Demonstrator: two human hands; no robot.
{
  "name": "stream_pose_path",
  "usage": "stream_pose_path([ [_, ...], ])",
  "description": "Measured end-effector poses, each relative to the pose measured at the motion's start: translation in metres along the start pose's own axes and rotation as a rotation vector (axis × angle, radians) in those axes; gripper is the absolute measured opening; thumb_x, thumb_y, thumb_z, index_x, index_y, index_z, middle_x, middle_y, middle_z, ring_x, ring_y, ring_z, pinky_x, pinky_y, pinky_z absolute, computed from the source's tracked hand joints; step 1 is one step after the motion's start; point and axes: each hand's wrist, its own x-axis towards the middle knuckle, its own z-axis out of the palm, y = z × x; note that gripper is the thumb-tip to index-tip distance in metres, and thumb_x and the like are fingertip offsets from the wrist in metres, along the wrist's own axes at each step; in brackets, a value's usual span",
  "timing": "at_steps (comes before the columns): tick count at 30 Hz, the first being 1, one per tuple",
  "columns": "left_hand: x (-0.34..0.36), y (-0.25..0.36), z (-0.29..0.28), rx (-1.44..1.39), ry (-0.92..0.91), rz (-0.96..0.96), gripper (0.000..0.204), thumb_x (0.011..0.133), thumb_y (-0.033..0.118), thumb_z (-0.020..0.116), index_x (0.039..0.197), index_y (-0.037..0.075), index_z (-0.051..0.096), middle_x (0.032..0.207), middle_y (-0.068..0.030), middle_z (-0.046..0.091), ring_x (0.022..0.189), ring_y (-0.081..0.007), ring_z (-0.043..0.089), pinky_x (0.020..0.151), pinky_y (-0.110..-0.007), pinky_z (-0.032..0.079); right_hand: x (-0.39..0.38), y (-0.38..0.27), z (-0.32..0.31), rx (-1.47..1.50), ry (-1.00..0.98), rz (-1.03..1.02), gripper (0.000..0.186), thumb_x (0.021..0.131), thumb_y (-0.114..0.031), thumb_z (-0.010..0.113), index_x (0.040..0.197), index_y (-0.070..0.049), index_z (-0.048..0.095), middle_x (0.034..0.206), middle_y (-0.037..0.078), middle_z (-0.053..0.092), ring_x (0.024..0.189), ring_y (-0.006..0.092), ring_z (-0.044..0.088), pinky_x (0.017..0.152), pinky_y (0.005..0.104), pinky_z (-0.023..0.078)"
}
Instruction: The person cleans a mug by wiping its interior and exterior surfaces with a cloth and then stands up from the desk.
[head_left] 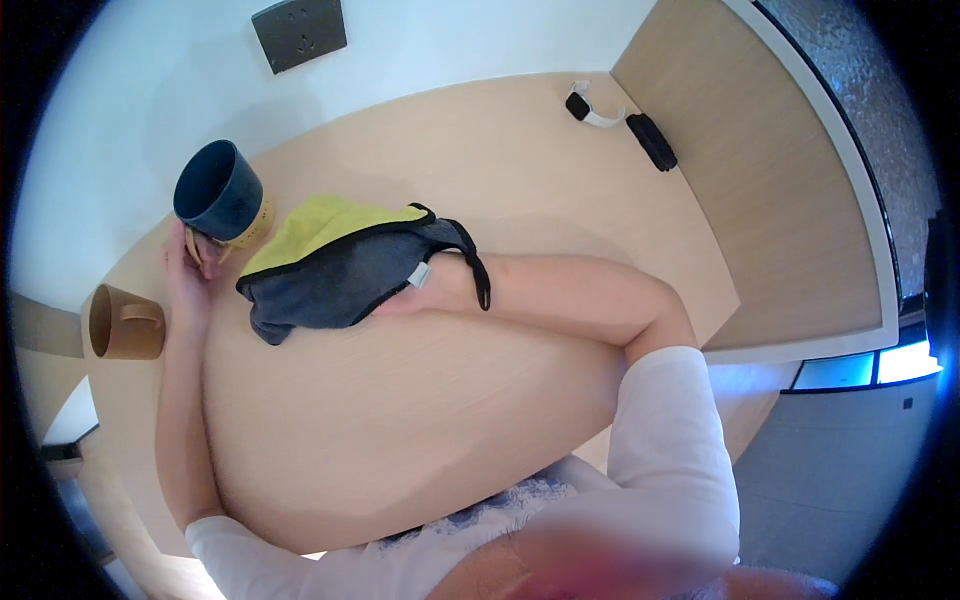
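A mug [222, 195], dark blue above and yellow at its base and handle, is held by my left hand [190, 262], whose fingers are closed around the handle. The mug is tilted, with its dark open mouth turned toward the upper left. To its right, my right hand [408, 300] is closed on a cloth [340, 275] with a lime-yellow side, a grey side, black edging and a hanging loop. The cloth covers most of that hand's fingers. Between the cloth's left end and the mug there is a small gap.
A brown mug [120, 335] stands left of my left forearm. On the desk [400, 420], a white-strapped smartwatch [592, 108] and a small black case [652, 142] lie at the far right, by a wooden side panel [790, 170]. A dark wall socket [300, 35] is behind.
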Motion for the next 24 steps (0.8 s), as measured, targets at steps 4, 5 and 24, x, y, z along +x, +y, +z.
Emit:
stream_pose_path([
  [4, 0.001, -0.001, -0.001, -0.041, 0.051, 0.016, 0.047, 0.099, 0.041, 0.038, 0.064, 0.011, 0.047, 0.051, -0.0002, 0.042, 0.047, -0.011, 0.039, 0.049, -0.024, 0.031, 0.012, 0.04, 0.032, -0.201, -0.04, 0.105, 0.04, 0.093, -0.034, 0.05, 0.124, -0.008, 0.052, 0.128, 0.01, 0.054, 0.116, 0.0254, 0.052, 0.099, 0.0354, 0.042],
  [5, 0.0, -0.003, -0.006, -0.052, 0.06, 0.008, 0.045, 0.099, 0.04, 0.038, 0.066, 0.011, 0.047, 0.051, -0.0003, 0.042, 0.048, -0.011, 0.04, 0.05, -0.025, 0.031, 0.01, 0.01, 0.012, 0.012, 0.035, 0.031, 0.039, 0.09, -0.034, 0.054, 0.12, -0.009, 0.056, 0.123, 0.012, 0.057, 0.111, 0.0273, 0.055, 0.096, 0.0364, 0.044],
  [24, -0.008, 0.011, 0.005, -0.097, -0.009, 0.018, 0.024, 0.085, 0.016, 0.047, 0.066, 0.002, 0.054, 0.065, -0.0092, 0.058, 0.052, -0.0156, 0.05, 0.048, -0.026, 0.035, -0.002, 0.011, 0.008, 0.072, 0.064, -0.043, 0.043, 0.094, -0.032, 0.051, 0.13, -0.008, 0.048, 0.134, 0.009, 0.05, 0.122, 0.0243, 0.048, 0.103, 0.0363, 0.04],
])
